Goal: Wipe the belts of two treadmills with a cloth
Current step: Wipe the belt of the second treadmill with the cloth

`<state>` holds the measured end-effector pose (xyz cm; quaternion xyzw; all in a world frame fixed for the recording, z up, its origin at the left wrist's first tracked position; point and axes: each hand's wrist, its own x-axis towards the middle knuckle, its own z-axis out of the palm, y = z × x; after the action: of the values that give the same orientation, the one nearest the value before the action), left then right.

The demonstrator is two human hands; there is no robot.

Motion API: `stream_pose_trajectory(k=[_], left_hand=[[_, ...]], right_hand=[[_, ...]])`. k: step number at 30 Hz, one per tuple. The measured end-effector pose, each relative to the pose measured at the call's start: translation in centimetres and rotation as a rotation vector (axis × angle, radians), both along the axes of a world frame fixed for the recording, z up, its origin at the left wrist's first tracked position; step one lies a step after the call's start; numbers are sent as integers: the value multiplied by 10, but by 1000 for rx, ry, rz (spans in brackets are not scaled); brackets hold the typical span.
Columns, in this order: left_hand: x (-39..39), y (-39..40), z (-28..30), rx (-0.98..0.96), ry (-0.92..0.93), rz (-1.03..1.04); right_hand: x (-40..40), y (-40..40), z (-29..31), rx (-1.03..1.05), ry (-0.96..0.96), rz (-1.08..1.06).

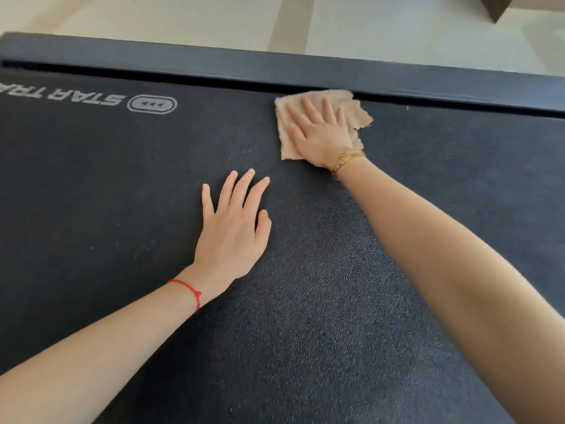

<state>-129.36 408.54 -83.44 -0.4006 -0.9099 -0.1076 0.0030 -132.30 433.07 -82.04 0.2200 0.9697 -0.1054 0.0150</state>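
Observation:
A black textured treadmill belt point(122, 185) fills most of the view. It carries white lettering and an arrow logo at the upper left. A tan cloth point(354, 102) lies flat on the belt at its far edge, against the side rail. My right hand point(321, 133) presses down on the cloth with straight, spread fingers; a gold bracelet is on that wrist. My left hand point(235, 228) rests flat on the bare belt nearer to me, fingers straight, with a red string on its wrist. It holds nothing.
The treadmill's dark side rail point(214, 64) runs along the far edge of the belt. Beyond it is pale tiled floor point(397, 26). A brown wooden corner point(501, 7) shows at the top right.

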Motion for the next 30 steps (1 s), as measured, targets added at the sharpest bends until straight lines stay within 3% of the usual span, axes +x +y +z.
stream_pose_trajectory(k=[3,10,19,21,26,30], left_hand=[[1,-1,1,19,-14,4],[1,0,2,55,-32,-2],[3,1,1,86,-16,-8],[2,0,2,83,-24,0],[5,-1,5,81,-33,-1],[10,-1,5,69,-11,1]], right_hand=[[30,7,-2,-13,14,108],[106,53,3,-17,-27,-241],[222,-85,-5,61,26,241],[237,-70,-4,50,29,175],[235,-49,-1,16,5,-255],[252,-107,0,59,4,-114]])
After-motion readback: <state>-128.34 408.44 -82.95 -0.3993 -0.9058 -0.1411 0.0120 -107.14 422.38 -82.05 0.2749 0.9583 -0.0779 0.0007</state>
